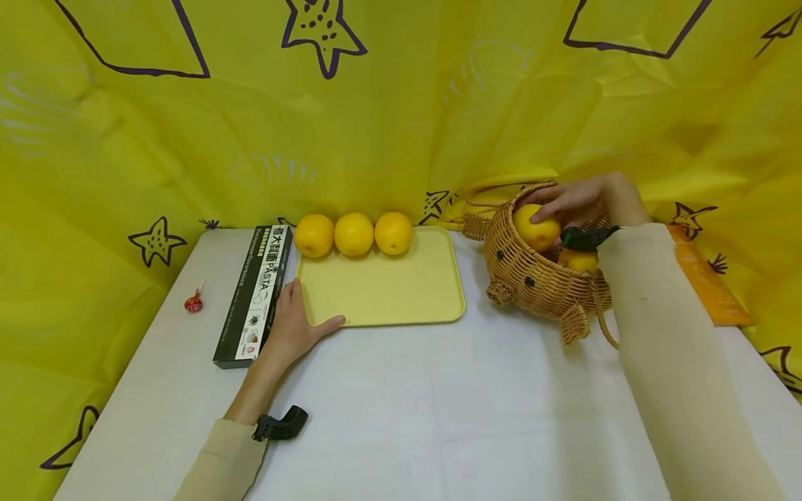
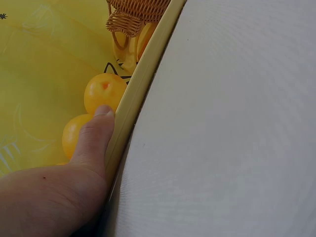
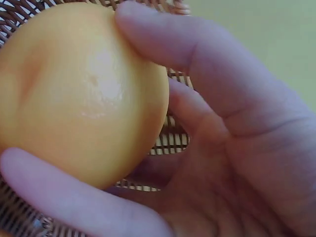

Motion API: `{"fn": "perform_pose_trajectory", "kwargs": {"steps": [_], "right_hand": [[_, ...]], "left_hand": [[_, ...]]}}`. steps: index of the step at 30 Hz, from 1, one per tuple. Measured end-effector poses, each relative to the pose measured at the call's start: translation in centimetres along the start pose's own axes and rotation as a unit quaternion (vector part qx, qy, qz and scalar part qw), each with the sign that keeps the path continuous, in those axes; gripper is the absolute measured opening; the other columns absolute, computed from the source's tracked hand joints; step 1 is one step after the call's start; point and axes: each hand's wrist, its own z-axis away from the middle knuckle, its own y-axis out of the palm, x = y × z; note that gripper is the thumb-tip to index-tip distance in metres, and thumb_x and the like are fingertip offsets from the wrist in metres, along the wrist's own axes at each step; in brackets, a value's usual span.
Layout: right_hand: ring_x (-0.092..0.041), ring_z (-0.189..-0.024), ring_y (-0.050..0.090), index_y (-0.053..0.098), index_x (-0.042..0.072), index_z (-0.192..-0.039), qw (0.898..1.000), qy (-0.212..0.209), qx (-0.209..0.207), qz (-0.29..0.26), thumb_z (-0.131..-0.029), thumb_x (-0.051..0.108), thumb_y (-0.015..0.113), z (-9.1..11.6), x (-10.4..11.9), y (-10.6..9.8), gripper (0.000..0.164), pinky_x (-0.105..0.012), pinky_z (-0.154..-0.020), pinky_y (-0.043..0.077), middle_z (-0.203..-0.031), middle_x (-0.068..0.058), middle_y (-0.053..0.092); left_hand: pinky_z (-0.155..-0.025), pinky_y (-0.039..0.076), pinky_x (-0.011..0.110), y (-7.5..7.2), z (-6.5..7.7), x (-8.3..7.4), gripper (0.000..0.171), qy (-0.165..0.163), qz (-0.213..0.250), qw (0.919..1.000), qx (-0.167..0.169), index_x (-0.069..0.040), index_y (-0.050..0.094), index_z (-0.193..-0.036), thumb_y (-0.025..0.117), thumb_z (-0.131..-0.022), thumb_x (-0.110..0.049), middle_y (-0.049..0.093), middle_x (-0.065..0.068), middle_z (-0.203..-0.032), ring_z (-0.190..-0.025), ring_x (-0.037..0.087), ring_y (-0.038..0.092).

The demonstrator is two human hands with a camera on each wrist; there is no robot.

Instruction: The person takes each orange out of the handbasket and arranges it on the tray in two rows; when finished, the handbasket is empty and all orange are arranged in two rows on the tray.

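Note:
My right hand (image 1: 576,202) reaches into a pig-shaped wicker basket (image 1: 523,278) and grips an orange (image 1: 537,228). In the right wrist view the thumb and fingers curve round this orange (image 3: 89,98), with the woven wall behind it. Another orange (image 1: 579,261) lies lower in the basket, partly covered by my wrist. My left hand (image 1: 297,327) rests at the near left corner of a yellow tray (image 1: 382,299), its thumb stretched along the front edge. Three oranges (image 1: 354,234) stand in a row at the tray's back left.
A black and white pasta box (image 1: 250,299) lies along the tray's left side, beside my left fingers. Farther left is a red lollipop (image 1: 194,302). An orange packet (image 1: 714,285) lies behind my right sleeve. A yellow patterned cloth (image 1: 401,125) hangs at the back of the white table (image 1: 438,403).

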Motion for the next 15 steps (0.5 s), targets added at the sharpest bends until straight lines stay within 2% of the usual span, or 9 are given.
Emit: {"fn": "perform_pose_trajectory", "kwargs": {"steps": [3,7,9,11,13,15], "right_hand": [[-0.019,-0.096,0.059,0.003,0.009,-0.152,1.0,0.012,-0.004,-0.001,-0.103,0.019,0.043,0.9,0.4,0.0,0.064,-0.034,-0.084,0.053,-0.132,-0.012,0.039],[-0.02,-0.104,0.059,-0.001,0.014,-0.155,0.999,0.013,-0.019,0.025,-0.104,0.027,0.042,2.9,0.7,-0.1,0.068,-0.037,-0.09,0.054,-0.148,-0.018,0.018],[-0.019,-0.11,0.06,-0.001,0.019,-0.156,0.999,0.005,-0.031,0.039,-0.105,0.031,0.04,4.1,0.6,-0.2,0.066,-0.037,-0.094,0.054,-0.148,-0.016,0.023],[-0.019,-0.113,0.06,0.008,0.031,-0.154,0.999,-0.022,-0.037,0.031,-0.106,0.03,0.036,5.2,0.3,-0.3,0.056,-0.04,-0.096,0.053,-0.143,-0.009,0.034],[-0.017,-0.113,0.062,0.02,0.041,-0.149,0.997,-0.073,-0.029,0.01,-0.107,0.026,0.03,6.1,-0.1,-0.6,0.045,-0.041,-0.095,0.053,-0.136,0.001,0.044],[-0.017,-0.113,0.063,0.03,0.043,-0.144,0.989,-0.146,-0.008,-0.024,-0.107,0.02,0.023,6.8,-0.6,-0.6,0.044,-0.042,-0.094,0.054,-0.132,0.008,0.05]], "left_hand": [[-0.117,0.023,0.056,0.1,0.0,0.0,0.12,-0.001,0.004,1.0,-0.001,0.006,0.0,-0.153,0.077,-0.078,-0.048,0.011,0.031,-0.155,-0.144,0.045,0.016],[-0.117,0.023,0.055,0.3,0.0,-0.1,0.12,-0.001,0.006,1.0,0.0,0.007,0.0,-0.152,0.077,-0.078,-0.047,0.012,0.031,-0.155,-0.144,0.044,0.017],[-0.117,0.023,0.056,0.3,-0.1,-0.1,0.12,0.0,0.004,1.0,0.0,0.007,0.0,-0.152,0.077,-0.078,-0.047,0.012,0.031,-0.155,-0.144,0.044,0.016],[-0.117,0.023,0.056,0.2,-0.1,-0.1,0.119,0.002,0.001,1.0,0.0,0.007,0.0,-0.152,0.076,-0.079,-0.047,0.011,0.031,-0.155,-0.143,0.045,0.016],[-0.117,0.023,0.057,0.1,-0.1,-0.2,0.119,0.002,-0.002,1.0,0.0,0.007,0.0,-0.152,0.076,-0.079,-0.048,0.011,0.031,-0.155,-0.143,0.045,0.016],[-0.117,0.023,0.057,0.0,-0.2,-0.1,0.119,0.001,-0.004,1.0,0.0,0.007,0.0,-0.152,0.076,-0.079,-0.048,0.011,0.031,-0.155,-0.143,0.046,0.016]]}}
